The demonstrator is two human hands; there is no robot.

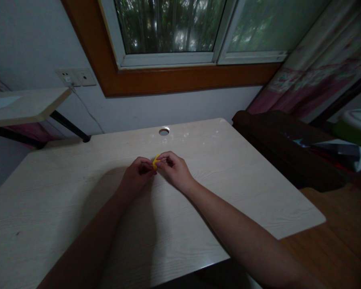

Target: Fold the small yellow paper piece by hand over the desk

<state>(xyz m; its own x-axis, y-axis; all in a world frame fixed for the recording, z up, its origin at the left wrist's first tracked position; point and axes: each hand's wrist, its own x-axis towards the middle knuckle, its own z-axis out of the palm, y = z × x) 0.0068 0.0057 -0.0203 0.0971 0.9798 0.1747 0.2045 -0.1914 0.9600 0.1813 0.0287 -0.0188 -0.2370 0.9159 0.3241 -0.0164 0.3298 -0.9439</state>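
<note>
A small yellow ring-like item [155, 161] is held between both hands over the pale wood-grain table [246, 192]. It looks curved and thin, but fingers cover much of it, so its exact kind does not show. My left hand [139, 170] pinches its left side with thumb and fingertips. From the right, my right hand [175, 168] grips it with thumb and forefinger, near its upper part. The fingertips of the two hands almost meet around it. Shadows of my arms fall on the tabletop.
A round cable hole [164, 131] lies near the table's back edge. On the left a raised shelf [30, 105] stands on black legs. A wall socket [75, 77] with a cord is behind it. Dark brown furniture [276, 148] adjoins the right side, below a curtain [319, 64].
</note>
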